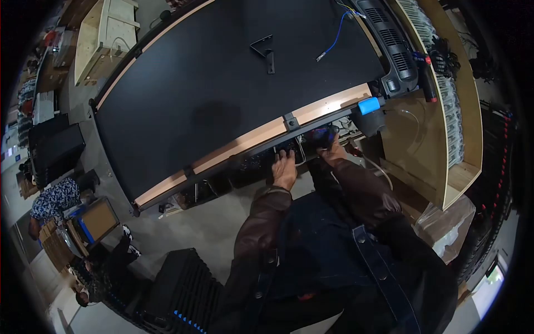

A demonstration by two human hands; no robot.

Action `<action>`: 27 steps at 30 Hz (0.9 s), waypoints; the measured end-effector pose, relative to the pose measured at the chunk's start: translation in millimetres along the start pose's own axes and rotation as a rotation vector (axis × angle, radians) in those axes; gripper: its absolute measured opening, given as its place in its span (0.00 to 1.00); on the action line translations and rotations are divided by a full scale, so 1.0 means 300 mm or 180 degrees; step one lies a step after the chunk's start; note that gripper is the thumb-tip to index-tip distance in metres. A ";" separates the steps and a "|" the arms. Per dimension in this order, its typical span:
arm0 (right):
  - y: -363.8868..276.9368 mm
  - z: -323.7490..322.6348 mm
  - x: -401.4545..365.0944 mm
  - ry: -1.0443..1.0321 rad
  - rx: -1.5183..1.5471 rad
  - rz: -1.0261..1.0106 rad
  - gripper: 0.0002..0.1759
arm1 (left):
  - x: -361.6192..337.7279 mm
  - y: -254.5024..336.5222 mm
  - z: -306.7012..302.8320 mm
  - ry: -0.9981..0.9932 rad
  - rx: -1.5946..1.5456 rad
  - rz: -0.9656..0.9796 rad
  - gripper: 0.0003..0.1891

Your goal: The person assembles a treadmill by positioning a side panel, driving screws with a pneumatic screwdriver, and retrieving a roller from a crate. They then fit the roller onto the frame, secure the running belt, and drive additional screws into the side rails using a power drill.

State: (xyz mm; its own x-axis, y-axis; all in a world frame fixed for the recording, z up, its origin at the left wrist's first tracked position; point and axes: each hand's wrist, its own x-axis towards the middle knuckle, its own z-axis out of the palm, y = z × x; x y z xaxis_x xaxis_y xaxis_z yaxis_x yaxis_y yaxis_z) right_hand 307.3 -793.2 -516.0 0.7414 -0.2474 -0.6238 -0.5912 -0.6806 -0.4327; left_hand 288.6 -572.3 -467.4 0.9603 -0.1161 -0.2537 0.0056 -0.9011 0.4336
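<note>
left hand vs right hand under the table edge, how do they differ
The left hand lies flat, fingers stretched against the dark box under the table edge; the right hand is curled around a dark tool. The left hand holds nothing; the right hand grips. The left hand sits lower in the view, the right hand nearer the blue block. Both wear brown sleeves and reach below the black tabletop.

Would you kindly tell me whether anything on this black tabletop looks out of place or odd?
Nothing looks spilled or broken. A black bracket lies loose on the tabletop, and a blue cable trails from the far edge, its end free. The right hand grips a dark tool under the front edge.
</note>
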 end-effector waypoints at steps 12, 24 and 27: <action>-0.059 -0.824 -0.501 -0.3207 0.3240 -0.0155 0.54 | 0.085 -0.059 0.077 -0.0364 0.0330 0.0502 0.10; -0.129 -0.720 -0.421 -0.1997 0.1494 -0.0533 0.15 | 0.106 -0.060 0.021 -0.0678 -0.3292 -0.1561 0.12; -0.141 -0.700 -0.426 -0.1891 0.2235 -0.0840 0.21 | 0.049 -0.014 -0.065 -0.0919 -0.4556 -0.1353 0.10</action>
State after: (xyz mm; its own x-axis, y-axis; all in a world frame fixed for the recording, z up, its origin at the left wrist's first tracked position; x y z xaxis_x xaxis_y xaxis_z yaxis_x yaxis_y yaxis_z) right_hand 304.2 -877.5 -281.1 0.7099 0.3766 -0.5951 -0.6267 -0.0477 -0.7778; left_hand 308.2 -562.0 -456.2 0.7329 -0.1886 -0.6537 0.6797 0.2435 0.6919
